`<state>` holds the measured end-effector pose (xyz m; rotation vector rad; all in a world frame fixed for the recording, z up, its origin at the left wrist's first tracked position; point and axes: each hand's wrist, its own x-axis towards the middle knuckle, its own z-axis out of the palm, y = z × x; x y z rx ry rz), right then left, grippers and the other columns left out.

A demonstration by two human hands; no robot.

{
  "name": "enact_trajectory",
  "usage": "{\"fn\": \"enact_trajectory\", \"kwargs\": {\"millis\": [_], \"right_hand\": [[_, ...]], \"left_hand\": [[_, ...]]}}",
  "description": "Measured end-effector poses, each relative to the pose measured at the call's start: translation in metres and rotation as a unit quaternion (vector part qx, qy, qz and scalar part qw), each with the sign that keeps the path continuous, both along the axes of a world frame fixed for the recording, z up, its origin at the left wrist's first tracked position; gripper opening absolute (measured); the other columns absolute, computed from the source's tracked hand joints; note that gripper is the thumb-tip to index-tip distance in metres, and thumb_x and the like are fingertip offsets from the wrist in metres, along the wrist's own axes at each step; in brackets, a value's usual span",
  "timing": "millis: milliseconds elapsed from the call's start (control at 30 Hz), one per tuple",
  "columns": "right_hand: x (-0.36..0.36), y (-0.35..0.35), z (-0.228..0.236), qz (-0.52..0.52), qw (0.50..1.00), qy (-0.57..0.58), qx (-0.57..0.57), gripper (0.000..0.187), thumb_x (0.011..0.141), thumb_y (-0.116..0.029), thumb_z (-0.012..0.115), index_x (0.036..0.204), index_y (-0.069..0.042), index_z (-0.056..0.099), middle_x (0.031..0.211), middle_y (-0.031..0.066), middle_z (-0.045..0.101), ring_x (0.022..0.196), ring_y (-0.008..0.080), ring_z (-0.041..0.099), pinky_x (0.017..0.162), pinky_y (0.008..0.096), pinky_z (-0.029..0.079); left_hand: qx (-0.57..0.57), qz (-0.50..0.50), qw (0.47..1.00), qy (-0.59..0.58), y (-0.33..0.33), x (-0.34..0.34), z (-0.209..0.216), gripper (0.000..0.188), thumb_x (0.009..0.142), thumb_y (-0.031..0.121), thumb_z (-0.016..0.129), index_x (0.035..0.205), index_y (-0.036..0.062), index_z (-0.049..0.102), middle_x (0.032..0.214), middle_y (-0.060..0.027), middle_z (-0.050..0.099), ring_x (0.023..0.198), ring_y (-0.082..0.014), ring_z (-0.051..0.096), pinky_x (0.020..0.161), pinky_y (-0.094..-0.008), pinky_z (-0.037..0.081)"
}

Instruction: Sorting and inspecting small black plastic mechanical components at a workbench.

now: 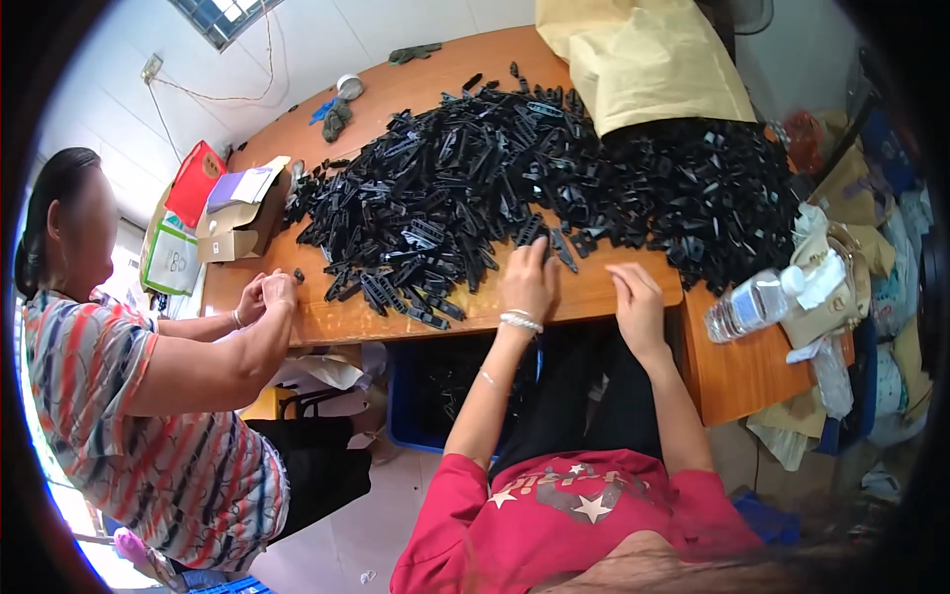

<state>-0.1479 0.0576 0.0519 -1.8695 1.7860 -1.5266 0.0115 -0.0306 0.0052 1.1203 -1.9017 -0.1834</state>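
My left hand (527, 284), with a white beaded bracelet at the wrist, reaches to the near edge of a heap of black plastic parts (426, 168). Its fingertips are closed at a slotted black plastic part (530, 230); the hand is slightly blurred. To the right, my right hand (638, 309) is above the table's front edge, fingers bent and pressed together. Whether anything small is between them is hidden. A slim black part (565, 253) lies between the hands. A second heap of smaller black parts (693, 193) spreads to the right.
A co-worker (158, 386) at the left has both hands together at the table (475, 322). A big tan paper bag (653, 69) lies over the right heap. A clear plastic bottle (752, 305) is at the right, a cardboard box (237, 230) at the left, a blue bin (411, 433) below.
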Motion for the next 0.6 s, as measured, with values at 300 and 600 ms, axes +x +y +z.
{"fn": "enact_trajectory", "kwargs": {"millis": [300,600], "right_hand": [[0.011,-0.073,-0.054,-0.056,0.993,0.099,0.044,0.02,0.078,-0.006,0.07,0.097,-0.002,0.064,0.094,0.0124,0.053,0.089,0.032,0.055,0.077,0.041,0.046],[0.012,-0.078,-0.045,-0.013,0.997,0.071,-0.018,0.01,0.078,0.0,0.069,0.085,0.0,0.062,0.096,0.0116,0.06,0.088,0.0285,0.055,0.079,0.0375,0.044]], "left_hand": [[-0.089,-0.127,0.954,-0.255,0.002,0.008,0.004,0.038,0.076,0.014,0.065,0.111,0.0004,0.058,0.115,-0.0115,0.054,0.106,-0.0274,0.051,0.086,-0.037,0.043],[0.06,-0.21,0.937,-0.274,0.009,0.009,0.019,0.019,0.079,0.016,0.062,0.086,0.0046,0.048,0.091,-0.0104,0.053,0.083,-0.0266,0.059,0.067,-0.0357,0.05]]}}
